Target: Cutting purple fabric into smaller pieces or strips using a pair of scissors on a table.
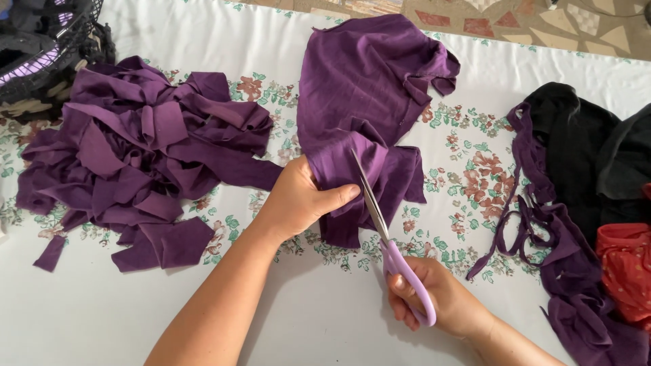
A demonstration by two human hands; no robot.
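A purple garment (369, 88) lies spread on the flowered white cloth in the middle of the view. My left hand (302, 200) pinches its lower edge and holds the fabric taut. My right hand (434, 298) grips purple-handled scissors (390, 244), whose steel blades point up and away into the gathered fabric beside my left thumb. The blades lie nearly closed against the cloth.
A heap of cut purple strips (139, 156) sits at the left. A dark basket (47, 47) stands at the top left corner. Black fabric (583, 149), purple scraps (576, 285) and a red piece (627, 271) lie at the right. The tablecloth (122, 318) covers the surface.
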